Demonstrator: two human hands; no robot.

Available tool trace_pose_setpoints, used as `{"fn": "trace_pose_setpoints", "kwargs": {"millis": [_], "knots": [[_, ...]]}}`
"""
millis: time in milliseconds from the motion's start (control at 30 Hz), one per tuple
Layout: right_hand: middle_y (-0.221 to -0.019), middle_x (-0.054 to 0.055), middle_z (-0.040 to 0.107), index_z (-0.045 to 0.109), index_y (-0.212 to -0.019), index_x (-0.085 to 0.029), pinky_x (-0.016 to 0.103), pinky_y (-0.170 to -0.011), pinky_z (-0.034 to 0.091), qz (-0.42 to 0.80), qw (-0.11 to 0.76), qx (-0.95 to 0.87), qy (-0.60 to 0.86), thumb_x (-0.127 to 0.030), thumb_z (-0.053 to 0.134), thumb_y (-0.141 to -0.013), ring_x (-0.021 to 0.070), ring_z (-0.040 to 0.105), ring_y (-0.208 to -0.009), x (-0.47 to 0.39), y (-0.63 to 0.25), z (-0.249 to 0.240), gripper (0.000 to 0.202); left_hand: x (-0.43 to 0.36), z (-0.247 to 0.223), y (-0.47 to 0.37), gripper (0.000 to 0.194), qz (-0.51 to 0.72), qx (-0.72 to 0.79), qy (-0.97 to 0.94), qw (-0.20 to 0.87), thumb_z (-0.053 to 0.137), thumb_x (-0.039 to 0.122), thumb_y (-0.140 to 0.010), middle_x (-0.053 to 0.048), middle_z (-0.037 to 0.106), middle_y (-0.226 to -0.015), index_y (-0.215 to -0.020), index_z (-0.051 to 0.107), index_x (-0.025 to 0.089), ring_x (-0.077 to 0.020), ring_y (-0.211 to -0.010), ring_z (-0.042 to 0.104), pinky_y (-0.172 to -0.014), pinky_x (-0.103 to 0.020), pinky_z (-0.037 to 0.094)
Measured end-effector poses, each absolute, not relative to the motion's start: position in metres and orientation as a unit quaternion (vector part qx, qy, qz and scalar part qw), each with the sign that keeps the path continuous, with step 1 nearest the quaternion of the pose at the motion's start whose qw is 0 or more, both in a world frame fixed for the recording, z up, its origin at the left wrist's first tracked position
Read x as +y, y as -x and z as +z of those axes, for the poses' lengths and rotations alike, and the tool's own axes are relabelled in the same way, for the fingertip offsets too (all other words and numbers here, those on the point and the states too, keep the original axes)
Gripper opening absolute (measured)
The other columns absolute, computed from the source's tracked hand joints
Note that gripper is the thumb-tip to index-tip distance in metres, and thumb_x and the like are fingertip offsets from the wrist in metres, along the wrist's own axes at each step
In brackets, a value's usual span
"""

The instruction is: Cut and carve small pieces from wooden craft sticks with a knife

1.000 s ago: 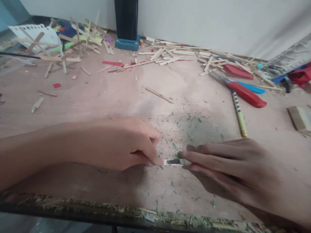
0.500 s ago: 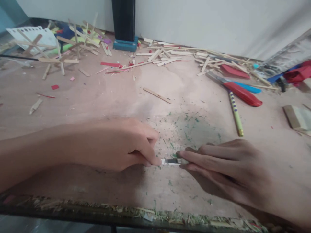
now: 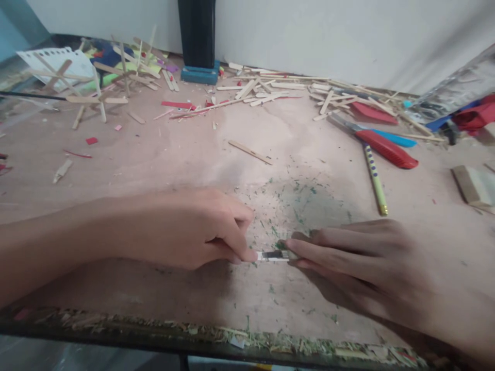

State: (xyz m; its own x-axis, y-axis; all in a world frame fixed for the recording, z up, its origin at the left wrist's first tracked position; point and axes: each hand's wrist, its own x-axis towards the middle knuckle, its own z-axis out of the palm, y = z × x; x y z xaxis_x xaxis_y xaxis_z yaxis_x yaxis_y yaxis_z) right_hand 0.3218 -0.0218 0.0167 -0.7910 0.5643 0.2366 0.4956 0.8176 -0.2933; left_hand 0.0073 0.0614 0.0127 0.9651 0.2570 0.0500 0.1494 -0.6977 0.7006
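A small white strip with a dark part (image 3: 273, 255) lies between my two hands, low over the pinkish table (image 3: 185, 159). My left hand (image 3: 193, 229) pinches its left end between closed fingers. At its right end, the fingertips of my right hand (image 3: 359, 263) are pressed together on a small piece that I cannot make out, partly hidden by them. Green shavings (image 3: 305, 193) are scattered on the table just beyond the strip. Farther back lies a single flat wooden stick (image 3: 249, 152).
A red-handled cutter (image 3: 386, 148) and a yellow-green pencil (image 3: 375, 180) lie at the right, left of a wooden block (image 3: 472, 185). Wooden sticks (image 3: 266, 93) pile along the wall around a black post (image 3: 197, 36). A stick structure (image 3: 96, 99) stands back left. Shavings line the front edge.
Both hands keep their grips and have barely moved. My right fingertips have shifted very slightly. The view has tilted a little, so things at the left appear farther right.
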Motion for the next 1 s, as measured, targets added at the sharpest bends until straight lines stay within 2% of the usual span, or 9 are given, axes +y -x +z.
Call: {"fn": "trace_pose_setpoints", "kwargs": {"millis": [233,333,467,567,633,767,900,1000], "knots": [[-0.081,-0.001,0.066,0.074,-0.136,-0.018,0.036,-0.057,0.04,0.126,0.169,-0.93,0.3,-0.02,0.063,-0.117,0.0153,0.058,-0.063,-0.025,-0.318,0.013,0.021,0.061,0.011,-0.006,0.029,0.081,0.109,-0.922,0.363,0.063,0.012,-0.112,0.001,0.07,-0.088,-0.101,0.086,0.026,-0.0136,-0.081,0.063,-0.073,-0.028,0.043],[-0.086,0.0,0.069,0.074,-0.136,-0.021,0.036,-0.057,0.04,0.157,0.172,-0.918,0.32,-0.022,0.063,-0.118,0.0151,0.061,-0.066,-0.025,-0.32,0.014,0.021,0.061,0.011,-0.006,0.029,0.082,0.108,-0.925,0.355,0.064,0.009,-0.109,0.002,0.068,-0.086,-0.099,0.086,0.026,-0.013,-0.08,0.062,-0.072,-0.028,0.042],[-0.099,0.002,0.078,0.072,-0.147,-0.026,0.035,-0.061,0.049,0.169,0.16,-0.914,0.333,-0.021,0.064,-0.117,0.0161,0.07,-0.074,-0.023,-0.325,0.019,0.031,0.061,0.012,-0.007,0.025,0.074,0.107,-0.926,0.353,0.069,0.011,-0.109,0.002,0.07,-0.088,-0.097,0.086,0.026,-0.0129,-0.079,0.062,-0.072,-0.028,0.041],[-0.097,0.001,0.079,0.071,-0.15,-0.027,0.035,-0.061,0.051,0.17,0.152,-0.916,0.329,-0.021,0.064,-0.117,0.0162,0.071,-0.074,-0.022,-0.326,0.023,0.035,0.061,0.014,-0.007,0.025,0.071,0.107,-0.928,0.35,0.068,0.012,-0.11,0.002,0.071,-0.087,-0.1,0.086,0.026,-0.0131,-0.08,0.063,-0.072,-0.027,0.042],[-0.095,0.001,0.079,0.073,-0.146,-0.025,0.034,-0.06,0.051,0.17,0.15,-0.919,0.322,-0.021,0.064,-0.117,0.016,0.071,-0.072,-0.021,-0.325,0.025,0.03,0.061,0.014,-0.007,0.027,0.076,0.107,-0.93,0.344,0.067,0.011,-0.11,0.002,0.071,-0.087,-0.098,0.086,0.026,-0.013,-0.078,0.062,-0.072,-0.027,0.041],[-0.105,0.006,0.085,0.076,-0.135,-0.021,0.034,-0.059,0.054,0.151,0.147,-0.926,0.314,-0.025,0.063,-0.119,0.0171,0.076,-0.075,-0.022,-0.322,0.027,0.021,0.061,0.013,-0.007,0.026,0.084,0.107,-0.928,0.347,0.067,0.012,-0.111,0.002,0.071,-0.087,-0.101,0.086,0.026,-0.0125,-0.075,0.06,-0.07,-0.027,0.041],[-0.114,0.007,0.086,0.076,-0.137,-0.023,0.036,-0.061,0.054,0.134,0.145,-0.925,0.326,-0.029,0.06,-0.12,0.0187,0.08,-0.081,-0.023,-0.323,0.024,0.024,0.063,0.009,-0.006,0.023,0.092,0.092,-0.927,0.353,0.067,0.013,-0.113,0.002,0.073,-0.091,-0.106,0.086,0.026,-0.0113,-0.079,0.063,-0.072,-0.026,0.042],[-0.106,0.005,0.083,0.077,-0.136,-0.023,0.038,-0.063,0.051,0.124,0.135,-0.923,0.339,-0.028,0.062,-0.119,0.0186,0.076,-0.079,-0.024,-0.322,0.021,0.023,0.063,0.006,-0.004,0.022,0.105,0.074,-0.928,0.349,0.067,0.011,-0.112,0.002,0.074,-0.093,-0.105,0.083,0.025,-0.0121,-0.086,0.067,-0.077,-0.026,0.046]]}}
